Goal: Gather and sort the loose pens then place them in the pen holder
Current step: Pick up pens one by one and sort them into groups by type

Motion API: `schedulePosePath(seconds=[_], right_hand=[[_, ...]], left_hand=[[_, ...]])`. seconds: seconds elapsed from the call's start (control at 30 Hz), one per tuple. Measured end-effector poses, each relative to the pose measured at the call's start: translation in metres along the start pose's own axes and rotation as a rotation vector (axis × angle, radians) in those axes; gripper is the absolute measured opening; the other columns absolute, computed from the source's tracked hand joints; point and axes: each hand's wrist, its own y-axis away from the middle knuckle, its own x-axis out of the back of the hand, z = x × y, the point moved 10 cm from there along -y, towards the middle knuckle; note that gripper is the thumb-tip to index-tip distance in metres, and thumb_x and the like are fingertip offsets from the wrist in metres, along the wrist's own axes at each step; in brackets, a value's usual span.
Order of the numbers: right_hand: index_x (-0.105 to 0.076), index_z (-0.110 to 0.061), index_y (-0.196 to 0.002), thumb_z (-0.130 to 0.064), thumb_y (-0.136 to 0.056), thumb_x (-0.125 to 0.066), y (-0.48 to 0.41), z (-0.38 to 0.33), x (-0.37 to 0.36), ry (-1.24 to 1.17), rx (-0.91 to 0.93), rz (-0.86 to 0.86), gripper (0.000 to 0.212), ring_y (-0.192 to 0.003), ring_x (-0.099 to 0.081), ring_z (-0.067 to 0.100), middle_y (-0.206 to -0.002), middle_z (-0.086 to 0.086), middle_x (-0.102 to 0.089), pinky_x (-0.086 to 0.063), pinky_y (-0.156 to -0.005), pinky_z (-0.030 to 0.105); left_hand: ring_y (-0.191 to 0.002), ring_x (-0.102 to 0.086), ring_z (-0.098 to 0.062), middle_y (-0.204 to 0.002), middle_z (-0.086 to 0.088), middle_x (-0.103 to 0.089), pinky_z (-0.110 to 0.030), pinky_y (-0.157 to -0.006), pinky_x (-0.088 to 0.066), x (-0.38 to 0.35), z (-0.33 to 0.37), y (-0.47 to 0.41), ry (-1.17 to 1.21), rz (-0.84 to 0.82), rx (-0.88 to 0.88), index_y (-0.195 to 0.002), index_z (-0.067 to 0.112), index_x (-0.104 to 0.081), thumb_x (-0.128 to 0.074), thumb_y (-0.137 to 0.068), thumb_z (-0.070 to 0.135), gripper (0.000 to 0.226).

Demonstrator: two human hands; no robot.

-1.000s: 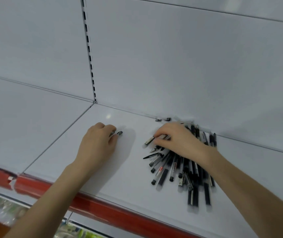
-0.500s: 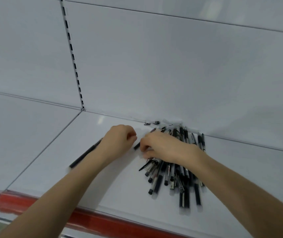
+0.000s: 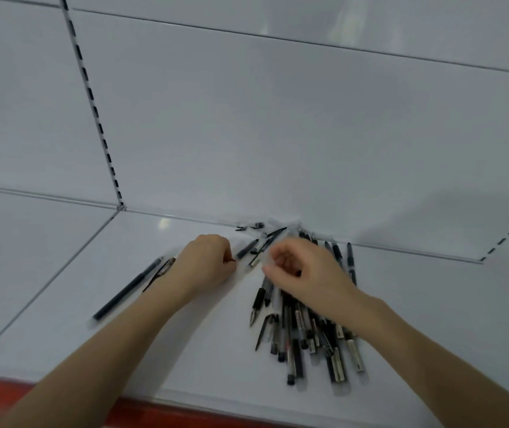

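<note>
A: How will the pens (image 3: 293, 359) handle?
B: Light, stiff and slick, I'd judge, and apt to roll. Take one mid-barrel, or rake several together. The heap lies lower right of centre on the white shelf (image 3: 185, 359), reaching the back panel (image 3: 278, 134); two stray pens (image 3: 129, 293) lie apart at left.
A: And the hands?
B: The right hand (image 3: 305, 273) is bent over the heap's top, touching pens; blur hides any pinch. The left hand (image 3: 207, 264) is curled beside it; whether it grips something, I cannot tell. No pen holder in view

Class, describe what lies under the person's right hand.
A pile of pens lies under the right hand, ends showing in front and behind. The hand hides their middles and any pen it grips.
</note>
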Motion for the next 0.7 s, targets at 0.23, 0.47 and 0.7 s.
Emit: schedulePosePath(seconds=[0.23, 0.47, 0.7], right_hand=[[-0.056, -0.013, -0.088, -0.008, -0.085, -0.062, -0.003, 0.021, 0.052, -0.564, -0.215, 0.252, 0.009, -0.065, -0.064, 0.010, -0.066, -0.001, -0.067, -0.054, -0.063, 0.019], [-0.056, -0.010, -0.099, -0.009, -0.086, -0.058, 0.000, 0.020, 0.064, -0.856, -0.227, 0.330, 0.013, -0.071, -0.068, 0.016, -0.071, 0.003, -0.070, -0.055, -0.065, 0.022], [-0.056, -0.012, -0.095, -0.009, -0.086, -0.058, 0.009, 0.009, 0.061, -0.848, -0.196, 0.303, 0.011, -0.069, -0.069, 0.016, -0.076, 0.004, -0.071, -0.056, -0.065, 0.023]], left_hand=[[-0.063, -0.060, -0.011, -0.078, -0.004, -0.065, -0.026, -0.059, -0.046, 0.023, -0.006, 0.032, 0.490, 0.072, 0.074, -0.081, 0.017, -0.047, -0.048, -0.088, 0.012, 0.008], [-0.048, -0.038, -0.007, -0.053, 0.001, -0.042, -0.017, -0.049, -0.032, 0.052, 0.017, 0.076, 0.629, 0.253, -0.056, -0.081, 0.040, -0.056, -0.053, -0.088, 0.028, 0.014], [-0.048, -0.040, -0.007, -0.050, 0.007, -0.043, -0.014, -0.047, -0.032, 0.051, 0.040, 0.094, 0.665, 0.256, -0.100, -0.080, 0.042, -0.058, -0.056, -0.086, 0.029, 0.015]])
